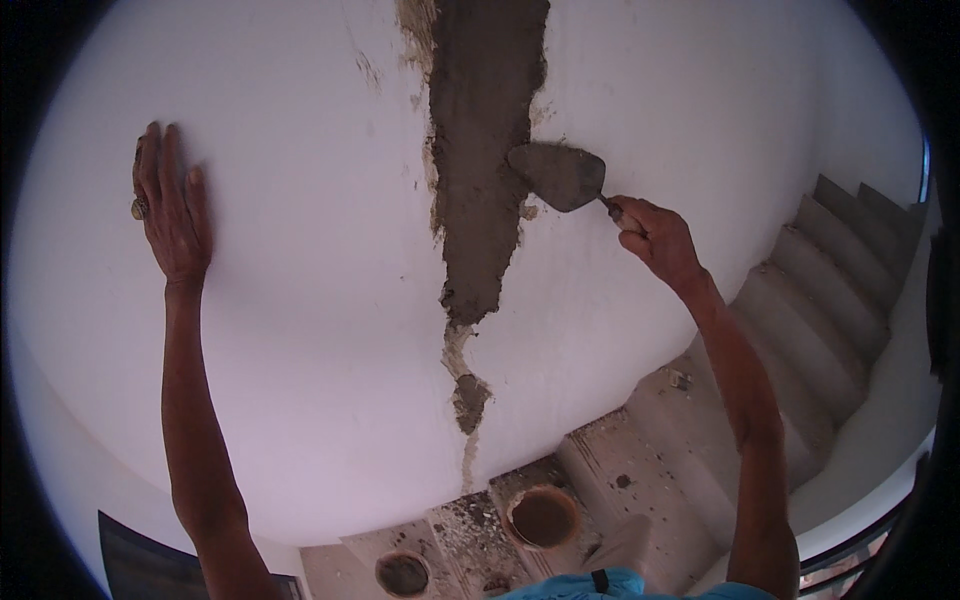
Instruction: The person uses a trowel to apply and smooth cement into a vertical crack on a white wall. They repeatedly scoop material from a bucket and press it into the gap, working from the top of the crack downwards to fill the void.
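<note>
My right hand (657, 238) is closed round the handle of a trowel (565, 176). The trowel's pointed blade lies at the right edge of a long strip of wet grey-brown mortar (482, 130) on the white wall (310, 330). This strip runs down from the top of the view and narrows to a ragged end, with a small separate patch of mortar (469, 402) below it. Far to the left, my left hand (176, 210) rests on the wall with its fingers stretched upward, a ring on one of them. It holds nothing.
Below the wall, a staircase (800, 300) climbs to the right. Two round containers stand on the lower steps: a larger tub (545, 517) and a smaller bucket (402, 574), both with grey material inside. Mortar crumbs (478, 540) litter the steps. A dark panel (150, 560) shows at lower left.
</note>
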Tool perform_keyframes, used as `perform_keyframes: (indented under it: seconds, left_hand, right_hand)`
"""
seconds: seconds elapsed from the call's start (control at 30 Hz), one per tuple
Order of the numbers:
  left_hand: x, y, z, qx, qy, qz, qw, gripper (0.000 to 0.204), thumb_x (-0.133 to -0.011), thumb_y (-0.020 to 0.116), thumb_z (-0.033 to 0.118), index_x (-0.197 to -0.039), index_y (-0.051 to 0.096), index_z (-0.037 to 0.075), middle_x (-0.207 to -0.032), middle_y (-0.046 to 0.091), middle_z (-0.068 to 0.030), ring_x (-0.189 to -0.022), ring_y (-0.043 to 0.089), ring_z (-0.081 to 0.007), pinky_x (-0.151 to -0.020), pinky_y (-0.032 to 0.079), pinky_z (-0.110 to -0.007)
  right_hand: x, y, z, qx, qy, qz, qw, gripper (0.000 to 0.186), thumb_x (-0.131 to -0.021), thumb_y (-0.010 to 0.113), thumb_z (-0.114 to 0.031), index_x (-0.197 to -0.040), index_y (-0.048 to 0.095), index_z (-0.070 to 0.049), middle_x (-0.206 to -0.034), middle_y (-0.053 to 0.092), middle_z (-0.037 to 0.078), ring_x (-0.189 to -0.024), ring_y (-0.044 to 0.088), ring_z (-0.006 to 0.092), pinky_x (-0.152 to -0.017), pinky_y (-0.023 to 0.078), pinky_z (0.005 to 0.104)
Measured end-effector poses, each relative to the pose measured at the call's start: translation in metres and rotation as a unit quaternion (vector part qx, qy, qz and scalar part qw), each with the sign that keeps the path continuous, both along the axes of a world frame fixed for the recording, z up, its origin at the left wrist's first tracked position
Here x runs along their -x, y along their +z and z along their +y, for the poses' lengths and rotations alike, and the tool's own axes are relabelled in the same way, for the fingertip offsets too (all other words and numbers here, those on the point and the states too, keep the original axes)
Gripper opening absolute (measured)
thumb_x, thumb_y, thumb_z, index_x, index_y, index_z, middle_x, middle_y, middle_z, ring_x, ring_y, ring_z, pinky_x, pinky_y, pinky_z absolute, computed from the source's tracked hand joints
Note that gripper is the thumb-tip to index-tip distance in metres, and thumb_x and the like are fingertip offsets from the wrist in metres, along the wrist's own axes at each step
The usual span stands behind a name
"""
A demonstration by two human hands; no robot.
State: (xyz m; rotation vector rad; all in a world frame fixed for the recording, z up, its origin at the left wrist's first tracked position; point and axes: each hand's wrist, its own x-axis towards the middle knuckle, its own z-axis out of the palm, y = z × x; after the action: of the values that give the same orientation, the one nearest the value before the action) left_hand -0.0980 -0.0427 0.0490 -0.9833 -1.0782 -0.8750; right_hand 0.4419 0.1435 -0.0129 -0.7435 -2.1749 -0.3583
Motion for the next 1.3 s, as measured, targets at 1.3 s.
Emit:
perform_keyframes:
  seconds: [1.3]
  left_hand:
    - [0.005, -0.001, 0.004, -0.004, -0.021, 0.001, 1.000, 0.053, -0.106, 0.031, 0.044, -0.150, 0.039, 0.015, -0.156, 0.035, -0.0090, -0.146, 0.029, -0.0279, -0.120, 0.024, -0.047]
  right_hand:
    - [0.013, -0.062, -0.028, 0.001, -0.045, 0.000, 0.999, 0.042, -0.079, 0.069, -0.010, -0.120, 0.061, -0.014, -0.088, 0.065, 0.011, -0.075, 0.067, 0.0312, -0.064, 0.054, 0.0404]
